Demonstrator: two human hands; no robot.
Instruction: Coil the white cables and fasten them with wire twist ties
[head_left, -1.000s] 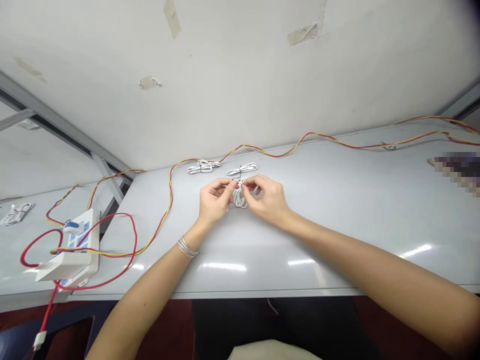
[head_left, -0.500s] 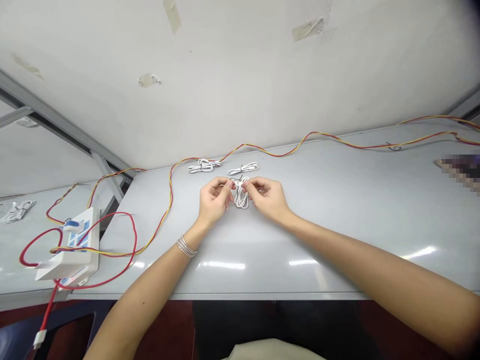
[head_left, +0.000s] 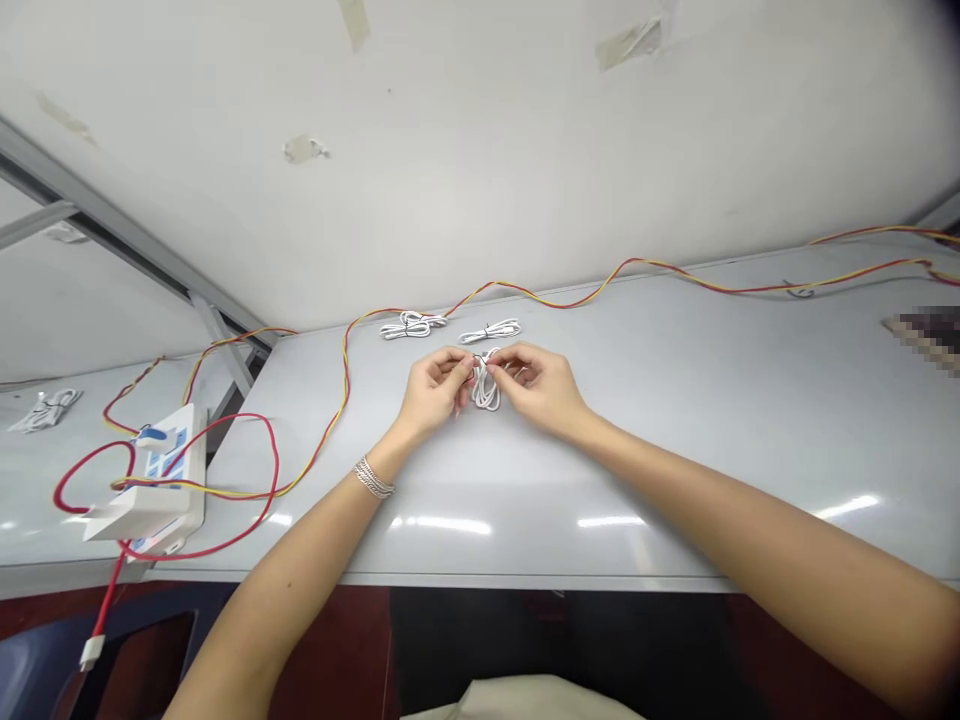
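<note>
The left hand (head_left: 433, 390) and the right hand (head_left: 541, 388) are curving inward and facing each other, their thumbs and forefingers pinching close together at the top of a coiled white cable (head_left: 486, 394). Neither hand is spread open. Each is half closed on the gathered strands, though the exact grip is too small to make out. A thin dark tie (head_left: 478, 357) is showing right at the pinch.

The coil is hanging between the hands at about 12 o'clock from the wrists, its long axis running from 12 to 6. Its lower loops are appearing to rest on the pale grey table (head_left: 675, 450). Neither hand is clearly nearer; the coil is sitting about equally close to both.

A silver chain bracelet (head_left: 373, 479) is circling the left wrist. Just beyond the fingers, one white cable bundle (head_left: 412, 325) is lying at about 11 o'clock and another (head_left: 489, 331) at about 12 o'clock. A twisted red-and-yellow wire (head_left: 570, 302) is snaking along the far edge of the table from 10 to 2 o'clock. Farther out at about 8 o'clock, a white plastic box with blue markings (head_left: 146, 490) is sitting among red wire loops (head_left: 276, 465).
</note>
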